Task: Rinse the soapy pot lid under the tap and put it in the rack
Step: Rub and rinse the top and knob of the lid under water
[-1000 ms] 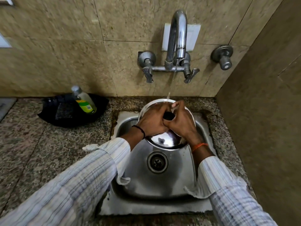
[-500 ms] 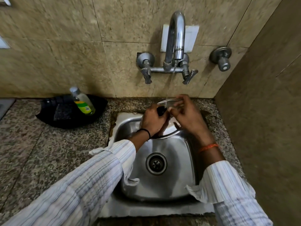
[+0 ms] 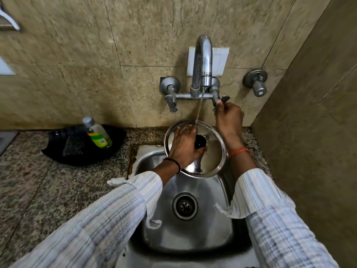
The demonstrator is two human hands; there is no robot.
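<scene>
My left hand (image 3: 182, 146) clamps lid (image 3: 212, 151) by knob (image 3: 200, 142) — under stream | right hand (image 3: 229, 118) pinches tap lever (image 3: 224, 98) | steel sink (image 3: 193, 229), granite counter (image 3: 48, 180)

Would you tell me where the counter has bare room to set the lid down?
Bare granite counter lies left of the sink, in front of the black tray holding the bottle. The right-hand strip by the wall is too narrow.

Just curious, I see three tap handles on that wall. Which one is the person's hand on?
The right lever of the mixer tap, pinched by the right hand. The left lever and the separate round knob farther right are untouched.
</scene>
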